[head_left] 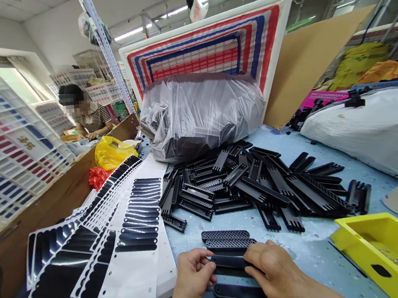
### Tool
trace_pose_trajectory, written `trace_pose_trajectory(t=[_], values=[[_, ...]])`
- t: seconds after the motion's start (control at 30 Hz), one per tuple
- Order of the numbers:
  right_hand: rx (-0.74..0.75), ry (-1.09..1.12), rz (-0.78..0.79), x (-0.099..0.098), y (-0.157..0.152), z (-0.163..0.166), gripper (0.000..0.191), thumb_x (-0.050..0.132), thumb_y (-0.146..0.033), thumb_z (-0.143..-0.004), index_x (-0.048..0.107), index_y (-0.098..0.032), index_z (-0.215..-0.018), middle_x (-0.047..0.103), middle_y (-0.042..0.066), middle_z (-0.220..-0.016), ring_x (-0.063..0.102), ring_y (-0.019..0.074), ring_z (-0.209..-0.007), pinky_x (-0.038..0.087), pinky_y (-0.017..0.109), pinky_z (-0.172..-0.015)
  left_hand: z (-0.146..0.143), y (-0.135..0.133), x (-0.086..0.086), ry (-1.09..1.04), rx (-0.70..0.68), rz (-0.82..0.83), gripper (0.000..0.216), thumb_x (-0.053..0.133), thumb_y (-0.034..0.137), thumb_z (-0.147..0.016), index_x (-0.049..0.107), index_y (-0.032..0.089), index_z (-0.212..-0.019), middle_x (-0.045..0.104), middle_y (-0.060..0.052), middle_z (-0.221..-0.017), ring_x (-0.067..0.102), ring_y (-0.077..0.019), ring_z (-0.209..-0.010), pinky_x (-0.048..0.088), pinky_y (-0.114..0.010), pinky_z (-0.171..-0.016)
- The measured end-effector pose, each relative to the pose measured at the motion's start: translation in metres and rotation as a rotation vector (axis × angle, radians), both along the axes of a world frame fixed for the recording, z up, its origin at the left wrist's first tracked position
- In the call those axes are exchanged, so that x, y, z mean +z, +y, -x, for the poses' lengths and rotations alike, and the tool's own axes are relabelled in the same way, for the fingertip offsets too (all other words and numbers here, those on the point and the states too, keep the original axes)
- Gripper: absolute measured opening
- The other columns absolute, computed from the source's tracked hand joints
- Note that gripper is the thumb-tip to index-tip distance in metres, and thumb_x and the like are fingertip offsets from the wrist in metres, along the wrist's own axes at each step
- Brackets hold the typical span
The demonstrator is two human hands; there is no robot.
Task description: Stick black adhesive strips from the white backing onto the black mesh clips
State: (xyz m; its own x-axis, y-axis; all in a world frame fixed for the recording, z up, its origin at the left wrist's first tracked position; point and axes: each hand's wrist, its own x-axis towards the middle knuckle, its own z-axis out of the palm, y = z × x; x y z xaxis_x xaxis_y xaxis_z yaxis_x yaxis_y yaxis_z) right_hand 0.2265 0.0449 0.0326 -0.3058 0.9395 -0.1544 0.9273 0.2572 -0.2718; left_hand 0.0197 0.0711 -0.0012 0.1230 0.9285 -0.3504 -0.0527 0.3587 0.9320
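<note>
Between my two hands lies a smooth black plastic strip [230,262] with rounded ends, low over the blue table. My left hand [194,277] pinches its left end between thumb and fingertips. At its right end, the curled fingers of my right hand [274,269] grip it. Just beyond are two black strips with a diamond-textured face [225,235], side by side. Nearer me sits another smooth black strip [240,294], partly covered by my right hand. White sheets of glossy black stickers [138,212] fan out to the left.
A heap of black plastic pieces [245,182] spreads behind my hands, before a filled clear plastic bag [202,115]. A yellow bin [391,252] holding a chain stands at right, near a white sack [370,126]. Another person [90,115] sits beyond the wooden board [47,198].
</note>
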Motion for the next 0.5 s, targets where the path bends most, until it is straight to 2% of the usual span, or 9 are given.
trace_pose_trajectory(t=[0.2, 0.33, 0.5], values=[[-0.026, 0.002, 0.02, 0.003, -0.001, 0.003, 0.024, 0.051, -0.008, -0.087, 0.073, -0.019, -0.088, 0.074, 0.008, -0.096, 0.068, 0.0274, -0.094, 0.044, 0.045, -0.091, -0.005, 0.006, -0.017, 0.032, 0.053, 0.029, 0.026, 0.071, 0.03, -0.047, 0.067, 0.013, -0.067, 0.054, 0.004, -0.038, 0.054, -0.0129, -0.033, 0.034, -0.019, -0.033], [-0.032, 0.02, 0.001, 0.006, -0.002, 0.003, 0.022, 0.054, -0.009, -0.087, 0.073, -0.019, -0.087, 0.073, 0.007, -0.095, 0.067, 0.0263, -0.093, 0.044, 0.043, -0.089, -0.005, 0.009, -0.03, 0.028, 0.052, 0.008, 0.027, 0.072, 0.033, -0.049, 0.068, 0.013, -0.067, 0.053, 0.004, -0.037, 0.055, -0.0133, -0.032, 0.032, -0.018, -0.031], [-0.039, 0.016, 0.021, 0.008, -0.002, 0.004, 0.021, 0.055, -0.009, -0.088, 0.075, -0.019, -0.088, 0.074, 0.008, -0.096, 0.067, 0.0272, -0.094, 0.043, 0.042, -0.089, -0.002, 0.008, -0.02, 0.016, 0.043, 0.014, 0.034, 0.072, 0.041, -0.053, 0.069, 0.012, -0.072, 0.057, 0.003, -0.041, 0.056, -0.0129, -0.032, 0.033, -0.018, -0.031]])
